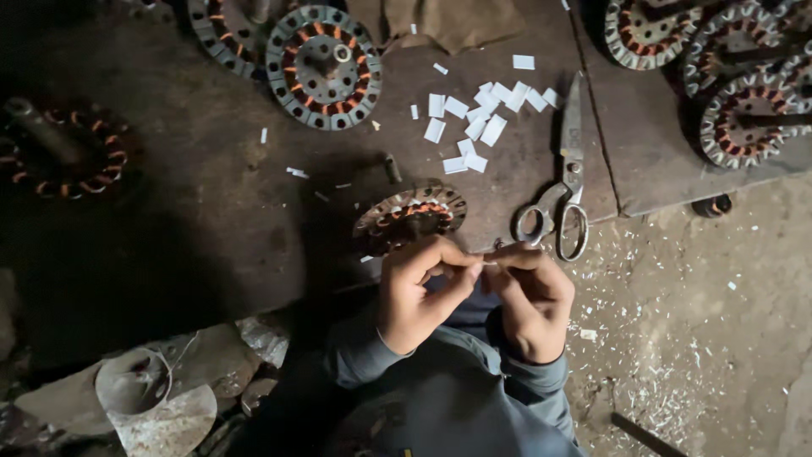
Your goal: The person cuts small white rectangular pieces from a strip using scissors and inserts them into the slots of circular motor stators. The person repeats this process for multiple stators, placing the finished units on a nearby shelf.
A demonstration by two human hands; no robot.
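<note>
My left hand and my right hand meet fingertip to fingertip just below the edge of a dark wooden board. Between the fingers they pinch a small white paper slip. Right above my left hand a round motor stator with copper windings stands tilted on the board. A pile of cut white paper slips lies further back. Metal scissors lie shut to the right of the stator.
More wound stators lie at the back, at the far left and on a second board at the right. Paper scraps litter the dusty floor. A metal dish sits at the lower left.
</note>
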